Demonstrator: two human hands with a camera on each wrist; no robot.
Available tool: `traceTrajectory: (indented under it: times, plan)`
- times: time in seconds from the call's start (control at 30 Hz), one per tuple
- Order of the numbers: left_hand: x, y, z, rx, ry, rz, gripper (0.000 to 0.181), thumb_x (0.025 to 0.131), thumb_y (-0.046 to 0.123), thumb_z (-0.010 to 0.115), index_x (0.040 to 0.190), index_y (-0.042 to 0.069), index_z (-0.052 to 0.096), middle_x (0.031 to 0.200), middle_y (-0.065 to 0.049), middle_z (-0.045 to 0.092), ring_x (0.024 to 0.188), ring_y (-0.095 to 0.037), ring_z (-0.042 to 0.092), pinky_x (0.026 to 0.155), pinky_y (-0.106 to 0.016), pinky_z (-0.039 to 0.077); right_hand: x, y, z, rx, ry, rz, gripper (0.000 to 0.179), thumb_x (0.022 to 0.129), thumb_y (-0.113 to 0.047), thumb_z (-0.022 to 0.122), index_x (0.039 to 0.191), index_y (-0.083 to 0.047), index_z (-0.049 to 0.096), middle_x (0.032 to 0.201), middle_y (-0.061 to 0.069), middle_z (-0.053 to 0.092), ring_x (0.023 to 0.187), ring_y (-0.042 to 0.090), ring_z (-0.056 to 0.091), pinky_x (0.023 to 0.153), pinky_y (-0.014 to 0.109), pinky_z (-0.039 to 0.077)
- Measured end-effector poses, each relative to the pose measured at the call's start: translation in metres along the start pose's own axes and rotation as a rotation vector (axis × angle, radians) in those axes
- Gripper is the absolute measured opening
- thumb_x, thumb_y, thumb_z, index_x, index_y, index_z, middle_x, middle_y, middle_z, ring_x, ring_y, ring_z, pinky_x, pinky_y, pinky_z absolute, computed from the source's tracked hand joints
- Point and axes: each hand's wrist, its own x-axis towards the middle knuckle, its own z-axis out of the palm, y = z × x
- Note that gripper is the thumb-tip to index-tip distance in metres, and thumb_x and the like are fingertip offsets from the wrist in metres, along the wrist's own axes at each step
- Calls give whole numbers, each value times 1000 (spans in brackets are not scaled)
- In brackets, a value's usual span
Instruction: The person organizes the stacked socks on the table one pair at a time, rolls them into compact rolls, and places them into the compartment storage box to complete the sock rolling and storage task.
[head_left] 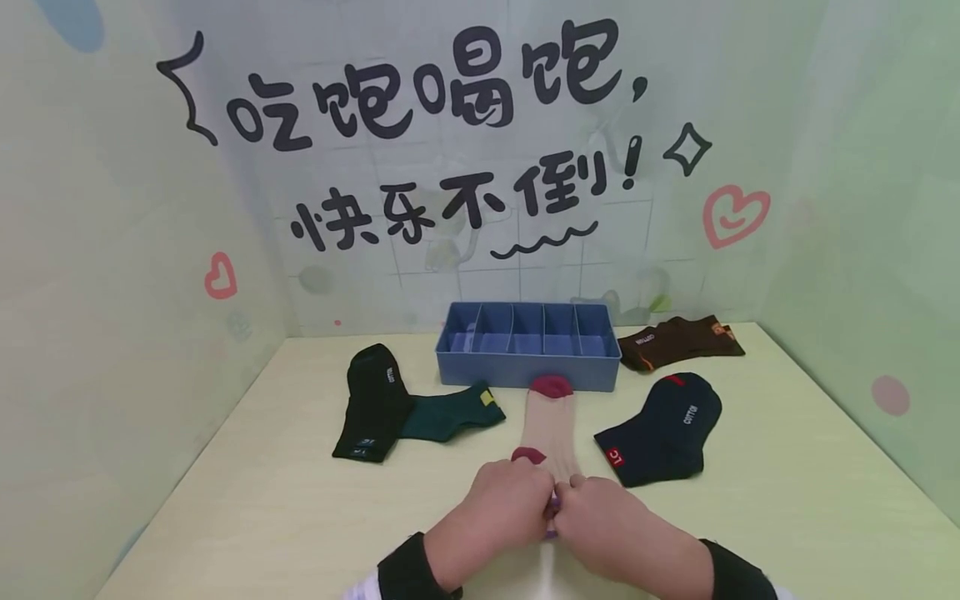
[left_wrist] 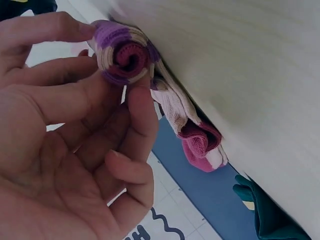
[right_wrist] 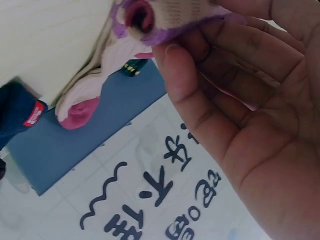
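Note:
Pale pink socks (head_left: 550,425) with dark pink toes and heels lie lengthwise on the table, toes toward the box. Their near end is wound into a roll (left_wrist: 122,52), with purple and cream on the outside and a dark pink spiral in the middle. My left hand (head_left: 510,504) pinches one side of this roll between thumb and fingers. From the other side, my right hand (head_left: 600,521) pinches it too, thumb and fingertips at the roll's edge (right_wrist: 140,22). Both hands nearly meet over it in the head view, hiding most of the roll.
Behind the socks stands a blue divided box (head_left: 525,371) against the back wall. A black sock (head_left: 372,404) overlaps a green sock (head_left: 450,415) on the left. To the right lie a navy sock (head_left: 663,433) and, farther back, a brown sock (head_left: 678,343).

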Motion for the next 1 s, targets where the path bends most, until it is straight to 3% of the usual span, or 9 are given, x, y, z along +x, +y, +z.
traceTrajectory:
  times: [0.17,0.33,0.43,0.6,0.67,0.8,1.0]
  plan:
    - [-2,5,2,134,42,-9,24,89,39,84,83,19,74,70,4,64,63,-15,53,57,-31,48,4,13,-1,186,-49,42,13,90,-24,85,98,-14,83,82,-1,67,67,8,47,69,20,50]
    - [-5,9,1,212,4,24,24,88,40,85,100,21,80,94,2,72,81,-16,56,71,-33,52,9,29,-2,439,-116,81,10,91,-15,83,101,-14,84,83,-4,72,67,2,52,75,19,56]
    - [-7,10,0,234,-7,39,23,89,40,84,103,22,81,97,2,72,86,-16,57,75,-33,53,11,38,0,547,-105,65,10,92,-11,81,101,-13,84,80,-8,72,65,0,52,72,18,54]
    - [-7,10,0,252,-13,49,20,90,36,83,103,21,81,95,2,72,86,-16,59,75,-32,53,14,47,4,642,-54,32,4,92,-8,78,93,-12,79,67,-13,59,59,-2,43,61,17,42]
    - [-7,8,-1,224,-25,33,21,89,35,84,103,19,79,93,3,71,81,-15,57,71,-31,52,13,47,4,625,-37,22,8,92,-6,78,89,-13,78,66,-12,56,60,-2,42,61,17,41]
    - [-5,3,-3,123,-46,-3,25,89,32,85,104,17,71,84,5,66,71,-13,52,61,-29,48,11,41,1,531,-6,26,9,90,-9,82,93,-17,85,81,-10,69,70,-2,51,71,16,53]
    - [-1,-4,-4,23,-68,3,13,90,27,84,93,18,75,69,6,59,62,-12,51,57,-28,43,4,22,-4,218,18,32,6,91,-22,85,93,-16,85,83,-3,65,70,6,45,65,18,47]
